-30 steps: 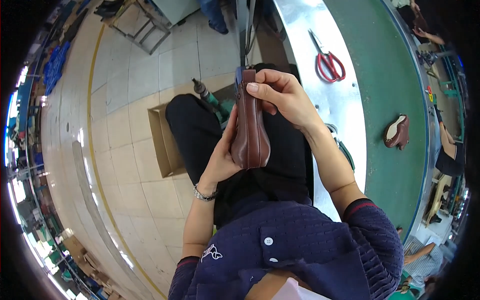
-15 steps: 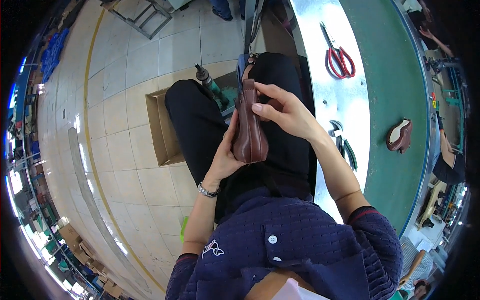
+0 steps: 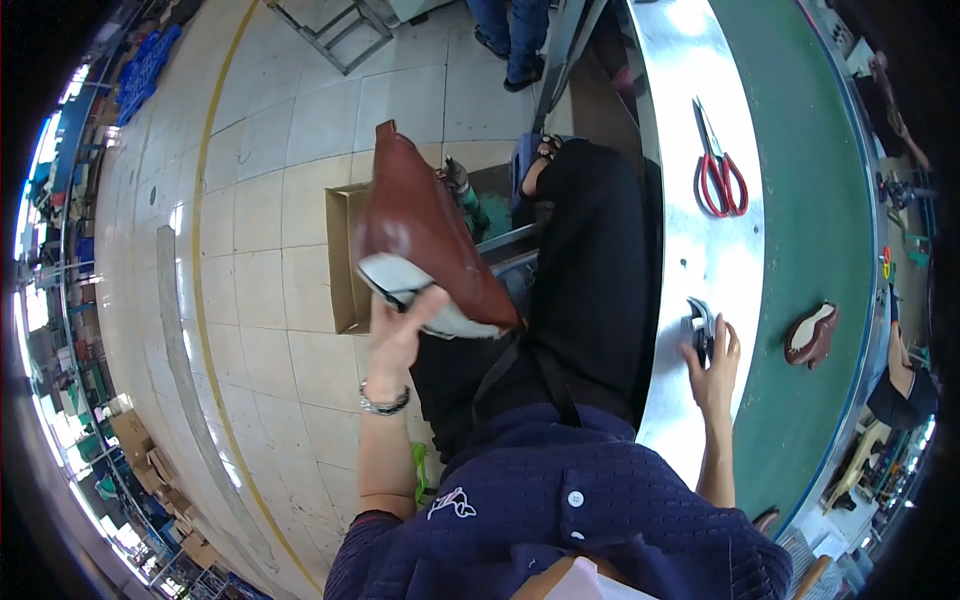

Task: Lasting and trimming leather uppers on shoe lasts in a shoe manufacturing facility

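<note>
A brown leather shoe upper (image 3: pixel 415 215) hangs tilted over my left thigh, its pale underside turned toward me. My left hand (image 3: pixel 395 340) is closed on its lower end, with fingers on the pale underside; the upper is slightly blurred. To the right, my right hand (image 3: pixel 715 375) reaches onto the metal bench top. Its thumb and fingers lie around the dark handles of a pair of pliers (image 3: pixel 698 312), whose metal head points away from me. Farther along the bench, red-handled scissors (image 3: pixel 720 180) lie with blades pointing away.
Right of the metal bench top (image 3: pixel 700 60) runs a green belt (image 3: pixel 810 150) carrying another brown shoe upper (image 3: pixel 812 335). A cardboard box (image 3: pixel 342 270) stands on the floor by my left leg, near a green tool (image 3: pixel 465 195). A person's legs (image 3: pixel 512 40) show at the far side.
My right hand has left the shoe upper and moved right to the pliers. My left hand has swung the upper left and turned its pale underside into view.
</note>
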Tool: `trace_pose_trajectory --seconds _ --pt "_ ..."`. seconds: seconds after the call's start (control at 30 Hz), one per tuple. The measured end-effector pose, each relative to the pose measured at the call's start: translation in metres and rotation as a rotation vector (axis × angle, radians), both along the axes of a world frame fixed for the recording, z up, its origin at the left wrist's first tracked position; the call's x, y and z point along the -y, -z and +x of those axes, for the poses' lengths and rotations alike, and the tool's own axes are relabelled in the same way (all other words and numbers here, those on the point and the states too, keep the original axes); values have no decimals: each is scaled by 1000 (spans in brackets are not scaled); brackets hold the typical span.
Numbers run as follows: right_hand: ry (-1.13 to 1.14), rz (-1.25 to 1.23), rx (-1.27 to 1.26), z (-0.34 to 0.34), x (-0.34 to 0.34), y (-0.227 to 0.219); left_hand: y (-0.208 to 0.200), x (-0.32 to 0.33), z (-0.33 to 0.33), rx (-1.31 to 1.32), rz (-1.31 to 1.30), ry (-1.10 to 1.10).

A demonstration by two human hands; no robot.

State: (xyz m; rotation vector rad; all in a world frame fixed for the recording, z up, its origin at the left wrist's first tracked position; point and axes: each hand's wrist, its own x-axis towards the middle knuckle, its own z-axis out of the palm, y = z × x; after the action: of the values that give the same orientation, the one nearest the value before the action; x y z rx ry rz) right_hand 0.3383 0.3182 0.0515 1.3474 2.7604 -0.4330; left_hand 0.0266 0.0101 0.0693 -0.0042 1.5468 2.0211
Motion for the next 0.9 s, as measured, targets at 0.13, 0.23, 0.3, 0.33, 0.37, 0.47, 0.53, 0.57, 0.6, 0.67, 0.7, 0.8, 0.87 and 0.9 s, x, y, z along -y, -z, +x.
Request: trace_pose_trajectory --seconds 0.13,0.23,0.3,0.33,0.37,0.47,0.53,0.57,0.6,0.67,0.7,0.8,0.87,0.9 --pt "43 16 -1 17 18 4 -30 -4 -49 120 -28 115" --pt "42 -98 -78 14 10 5 -41 -26 -70 160 -154 256" --pt "331 -591 -334 7 5 4 -42 -41 -76 90 -209 296" --pt "573 -910 -414 -14 7 -18 -39 -47 -79 20 -212 290" --pt "646 -1058 -501 -30 11 -33 -38 -53 -82 -48 -212 290" --pt "589 -1418 -667 -82 22 -73 -40 -65 -92 19 -170 309" --pt "368 -1613 -583 -121 18 -93 -21 -60 -97 -23 -173 320" --pt "288 -1656 -513 -140 14 -101 -18 -59 -96 -23 -161 320" --pt "198 -1623 -413 -164 14 -112 -15 -54 -95 -85 -228 352" --pt "14 -1546 -279 -204 17 -124 -18 -48 -100 -182 -193 463" --pt "-99 -1545 -191 -229 20 -134 -20 -37 -105 -175 -195 452" --pt "-207 -1580 -95 -284 30 -151 -14 -30 -118 26 121 193" --pt "-246 -1630 -19 -312 38 -148 -12 -43 -120 -50 87 100" --pt "-261 -1620 -20 -323 43 -149 -15 -52 -121 -46 102 86"
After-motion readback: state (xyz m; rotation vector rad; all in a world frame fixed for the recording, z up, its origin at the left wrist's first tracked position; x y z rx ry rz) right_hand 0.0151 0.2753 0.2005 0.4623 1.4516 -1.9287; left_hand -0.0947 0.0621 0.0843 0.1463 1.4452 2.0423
